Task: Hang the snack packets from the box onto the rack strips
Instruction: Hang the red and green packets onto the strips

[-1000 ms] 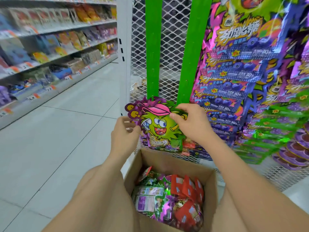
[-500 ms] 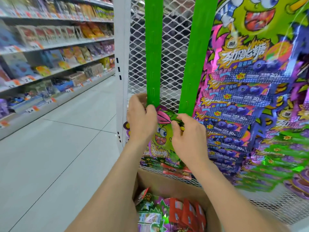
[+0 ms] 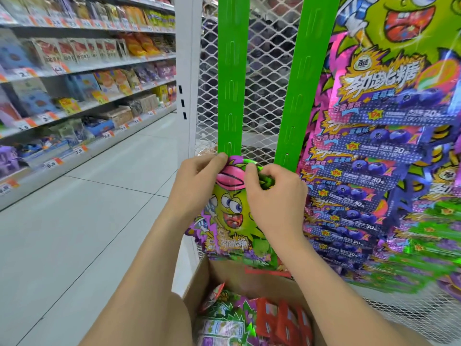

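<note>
Packet raised, top edge at strip end

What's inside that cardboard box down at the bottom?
The cardboard box holds loose snack packets, red, green and purple. Only the top layer shows; what lies beneath, and the corner behind the right forearm, is hidden.

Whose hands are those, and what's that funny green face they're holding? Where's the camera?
No machine here, just a person in a shop. The camera sits on their head, looking down, so you see their own arms. The left hand and right hand both pinch the top of a snack packet with a cartoon face, at the lower end of a green strip. Below is a cardboard box of more packets. On the right, hanging packets overlap in a column.
</note>
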Tool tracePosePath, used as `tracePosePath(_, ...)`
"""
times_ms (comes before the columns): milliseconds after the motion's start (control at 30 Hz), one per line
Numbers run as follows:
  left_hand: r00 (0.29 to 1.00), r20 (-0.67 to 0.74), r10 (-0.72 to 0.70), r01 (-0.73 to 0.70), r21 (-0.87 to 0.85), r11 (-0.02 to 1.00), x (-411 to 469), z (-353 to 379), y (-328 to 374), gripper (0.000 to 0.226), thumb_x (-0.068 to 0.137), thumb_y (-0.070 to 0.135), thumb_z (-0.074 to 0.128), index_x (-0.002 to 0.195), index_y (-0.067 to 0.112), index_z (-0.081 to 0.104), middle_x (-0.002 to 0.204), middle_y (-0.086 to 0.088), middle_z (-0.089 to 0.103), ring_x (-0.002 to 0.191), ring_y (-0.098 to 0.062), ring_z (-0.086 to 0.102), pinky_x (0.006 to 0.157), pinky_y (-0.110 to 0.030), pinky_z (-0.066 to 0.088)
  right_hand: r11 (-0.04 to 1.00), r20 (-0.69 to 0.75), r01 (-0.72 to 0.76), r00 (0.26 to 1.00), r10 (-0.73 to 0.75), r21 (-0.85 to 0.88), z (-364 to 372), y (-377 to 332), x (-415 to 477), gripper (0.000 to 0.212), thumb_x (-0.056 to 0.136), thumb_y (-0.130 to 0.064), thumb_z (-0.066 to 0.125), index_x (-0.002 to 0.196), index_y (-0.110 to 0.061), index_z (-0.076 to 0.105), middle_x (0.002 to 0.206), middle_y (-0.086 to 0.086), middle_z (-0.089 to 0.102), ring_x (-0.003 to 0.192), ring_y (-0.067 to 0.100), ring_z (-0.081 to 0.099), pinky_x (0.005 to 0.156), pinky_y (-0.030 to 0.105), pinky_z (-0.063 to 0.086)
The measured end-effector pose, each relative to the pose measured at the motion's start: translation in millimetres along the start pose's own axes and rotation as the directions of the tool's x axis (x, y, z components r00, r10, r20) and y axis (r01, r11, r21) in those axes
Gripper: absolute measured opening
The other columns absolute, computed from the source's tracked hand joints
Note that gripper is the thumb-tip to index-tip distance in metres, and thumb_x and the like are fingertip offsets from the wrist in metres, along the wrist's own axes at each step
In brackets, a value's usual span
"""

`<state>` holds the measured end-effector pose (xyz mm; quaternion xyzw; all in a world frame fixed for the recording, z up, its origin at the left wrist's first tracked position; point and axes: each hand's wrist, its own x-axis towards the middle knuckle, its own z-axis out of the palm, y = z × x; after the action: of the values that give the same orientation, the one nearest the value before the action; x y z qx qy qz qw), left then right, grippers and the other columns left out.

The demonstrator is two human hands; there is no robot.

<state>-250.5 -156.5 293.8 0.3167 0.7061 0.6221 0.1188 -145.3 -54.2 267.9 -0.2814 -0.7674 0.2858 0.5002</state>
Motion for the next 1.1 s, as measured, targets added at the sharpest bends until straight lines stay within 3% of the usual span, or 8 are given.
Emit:
tracePosePath(333,0.998,0.064,0.014,-0.018,0.053,0.998,-4.3,-1.4,-2.8,0.039,0.111,0.032,0.052,0.093,0.009,0.079,0.088,-0.012,0.08,0.091,-0.035,0.077,0.092,-0.055,0.06,0.997,0.018,0.056,0.998,-0.057,0.052,-1.8,0.4,2.3,0.049,0.101,-0.035,0.063,0.056,-0.024,0.046,0.047,-0.008,0.04,0.049,0.014,0.037,0.06,0.036,0.026)
tracePosePath(567,0.989,0.054,0.141,-0.15,0.237,0.96,-3.1,-3.3,-17.9,0.027,0.111,0.025,0.052,0.092,0.019,0.07,0.079,0.007,0.075,0.074,-0.006,0.068,0.076,-0.04,0.054,0.918,0.179,0.192,0.974,-0.136,-0.347,-6.7,16.7,-5.0,0.049,0.105,-0.054,0.05,0.072,-0.019,0.06,0.06,-0.009,0.048,0.06,0.026,0.052,0.053,0.033,0.036)
tracePosePath(700,0.946,0.047,0.321,-0.309,0.438,0.844,-4.0,-6.7,-32.0,0.016,0.102,0.021,0.064,0.113,0.032,0.066,0.098,0.017,0.071,0.093,-0.007,0.066,0.092,-0.047,0.053,0.846,0.233,0.271,0.956,-0.18,-0.458,-14.2,19.2,-5.2,0.044,0.102,-0.057,0.053,0.084,-0.021,0.071,0.07,-0.002,0.067,0.07,0.03,0.068,0.054,0.032,0.042)
tracePosePath(833,0.875,-0.08,0.478,-0.358,0.558,0.749,-20.4,-2.6,-35.3,0.051,0.091,0.011,0.078,0.136,0.026,0.057,0.121,0.023,0.054,0.117,-0.015,0.052,0.096,-0.023,0.038,0.867,0.124,0.397,0.918,-0.377,-0.302,-27.5,22.1,-3.8,0.02,0.1,-0.033,0.066,0.108,-0.018,0.074,0.093,-0.001,0.074,0.085,0.023,0.071,0.07,0.038,0.058)
tracePosePath(933,0.775,-0.198,0.6,-0.337,0.673,0.658,-34.9,6.7,-36.0,0.026,0.085,0.008,0.074,0.105,0.018,0.06,0.106,0.004,0.059,0.1,-0.026,0.049,0.087,-0.035,0.04,0.871,0.23,0.482,0.862,-0.451,-0.1,-37.1,20.5,-7.2,0.011,0.091,-0.017,0.066,0.098,-0.015,0.074,0.086,-0.004,0.068,0.081,0.017,0.064,0.076,0.033,0.054)
tracePosePath(1000,0.872,-0.11,0.477,-0.255,0.73,0.634,-46.6,17.6,-50.0,0.017,0.084,0.012,0.069,0.087,0.022,0.055,0.086,0.003,0.061,0.086,-0.028,0.053,0.074,-0.043,0.047,0.936,0.507,0.351,0.812,-0.291,-0.026,-44.7,21.4,-12.6,0.009,0.086,-0.021,0.065,0.086,-0.021,0.074,0.072,-0.01,0.067,0.069,0.009,0.062,0.07,0.033,0.055)
tracePosePath(1067,0.987,0.085,0.134,-0.147,0.812,0.565,-60.6,30.2,-75.8,0.012,0.084,0.018,0.066,0.088,0.025,0.058,0.084,0.002,0.065,0.085,-0.03,0.062,0.07,-0.044,0.054,0.938,0.803,0.328,0.586,-0.11,-0.111,-47.0,33.0,-24.0,0.015,0.087,-0.024,0.063,0.08,-0.02,0.075,0.067,-0.007,0.069,0.064,0.008,0.062,0.07,0.034,0.056)
tracePosePath(1100,0.981,0.181,-0.068,-0.123,0.857,0.501,-67.1,36.8,-89.1,0.013,0.083,0.02,0.067,0.093,0.026,0.061,0.09,0.001,0.067,0.09,-0.03,0.066,0.074,-0.043,0.058,0.914,0.89,0.379,0.454,-0.048,-0.144,-45.7,41.7,-31.4,0.017,0.088,-0.024,0.061,0.08,-0.018,0.075,0.069,-0.004,0.07,0.064,0.01,0.061,0.071,0.035,0.057)
